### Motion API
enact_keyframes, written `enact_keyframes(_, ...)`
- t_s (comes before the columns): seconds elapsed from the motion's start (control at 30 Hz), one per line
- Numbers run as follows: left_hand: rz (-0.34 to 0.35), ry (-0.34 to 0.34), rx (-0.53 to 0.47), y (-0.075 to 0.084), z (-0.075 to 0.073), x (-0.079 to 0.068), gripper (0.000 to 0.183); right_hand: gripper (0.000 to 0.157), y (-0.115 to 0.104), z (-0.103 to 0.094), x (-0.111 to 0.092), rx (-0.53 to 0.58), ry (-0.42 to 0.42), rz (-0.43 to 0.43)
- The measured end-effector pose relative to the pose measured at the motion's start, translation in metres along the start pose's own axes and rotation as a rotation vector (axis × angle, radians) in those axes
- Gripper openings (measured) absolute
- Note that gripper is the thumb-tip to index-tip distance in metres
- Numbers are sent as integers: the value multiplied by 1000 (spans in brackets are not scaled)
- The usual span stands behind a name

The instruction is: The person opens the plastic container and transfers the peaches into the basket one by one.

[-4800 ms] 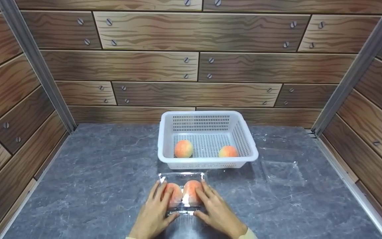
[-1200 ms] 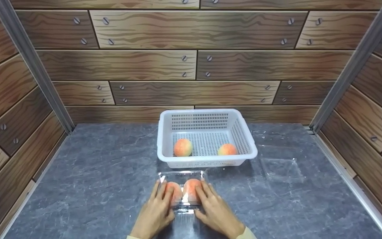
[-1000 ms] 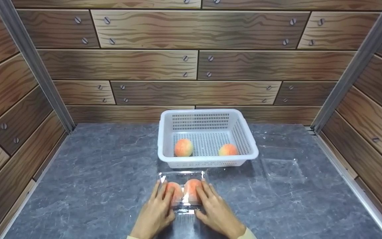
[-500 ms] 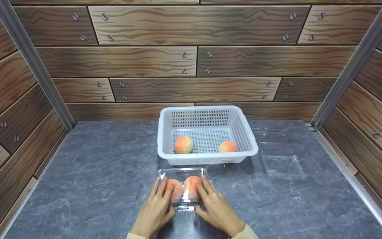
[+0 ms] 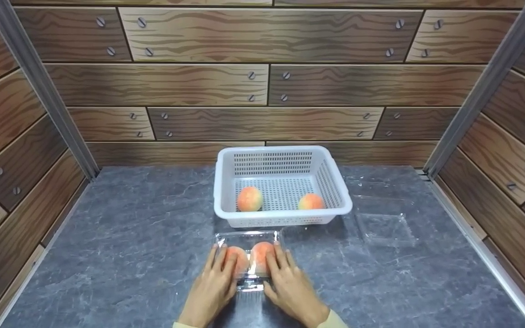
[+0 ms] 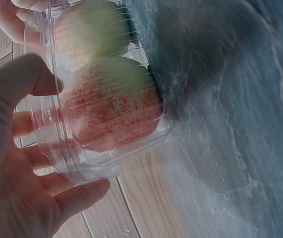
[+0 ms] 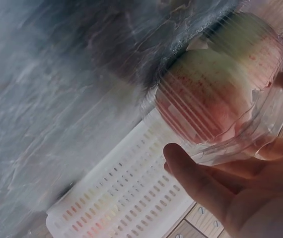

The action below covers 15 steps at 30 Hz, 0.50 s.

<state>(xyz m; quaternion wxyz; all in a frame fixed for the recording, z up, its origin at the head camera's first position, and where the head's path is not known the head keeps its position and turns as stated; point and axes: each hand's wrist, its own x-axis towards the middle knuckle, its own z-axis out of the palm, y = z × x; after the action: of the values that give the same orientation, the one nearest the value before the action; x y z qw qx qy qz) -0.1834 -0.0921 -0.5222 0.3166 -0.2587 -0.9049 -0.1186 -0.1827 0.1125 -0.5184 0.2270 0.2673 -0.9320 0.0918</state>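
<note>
Two red-and-yellow peaches (image 5: 239, 258) sit side by side inside a clear plastic clamshell box (image 5: 247, 235), lid over them, at the front middle of the table. My left hand (image 5: 211, 288) holds the box's left side, fingers over the lid and thumb at the front edge; the left wrist view shows that thumb against the rim beside a peach (image 6: 114, 104). On the right side, my right hand (image 5: 295, 291) holds the box the same way. In the right wrist view, its fingers (image 7: 196, 181) lie along the box wall, close to a peach (image 7: 201, 96).
Just behind the box stands a white perforated basket (image 5: 283, 214) with one peach (image 5: 249, 199) at its left and another peach (image 5: 311, 202) at its right. Clear plastic packaging (image 5: 386, 228) lies on the grey table to the right. Wood-patterned walls enclose the table.
Both hands stay on the box, with only slight finger shifts; the left thumb has drawn in toward its fingers since the first frame. The head view has tilted slightly.
</note>
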Motion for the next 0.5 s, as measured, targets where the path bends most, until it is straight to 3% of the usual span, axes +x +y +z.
enact_keyframes(0.27, -30, -33, -35, -1, -2, -1, 55, 58, -3, 8, 4, -83, 149, -35)
enact_keyframes(0.5, -31, 5, 0, 3, 0, 2, 50, 52, -5, 9, 5, -104, 174, -24)
